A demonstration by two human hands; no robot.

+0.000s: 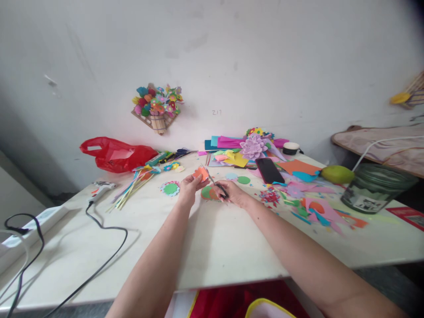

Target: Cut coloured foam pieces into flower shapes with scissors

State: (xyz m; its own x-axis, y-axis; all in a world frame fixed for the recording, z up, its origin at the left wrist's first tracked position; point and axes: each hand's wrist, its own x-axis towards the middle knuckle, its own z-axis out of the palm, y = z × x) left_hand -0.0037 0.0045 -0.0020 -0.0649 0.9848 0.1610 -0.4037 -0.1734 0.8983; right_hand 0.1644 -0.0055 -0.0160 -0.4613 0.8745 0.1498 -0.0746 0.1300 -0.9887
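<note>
Currently | left hand [188,187]: pinching orange cutout [202,174] (thin, scalloped) | right hand [232,192]: gripping black-handled scissors [217,184]

We are facing a plain whitish wall [265,62] that is showing faint scuffs and small handwritten characters. A basket of colourful flowers [158,106] is hanging on it, and another hanging [409,96] is peeking in at the right edge. Below, we are seeing a broad white table [225,260] standing on a greyish floor [386,280]. Beside it, a patterned surface [380,143] is sitting at the right. Soft light is fading into shadow leftward.
</note>
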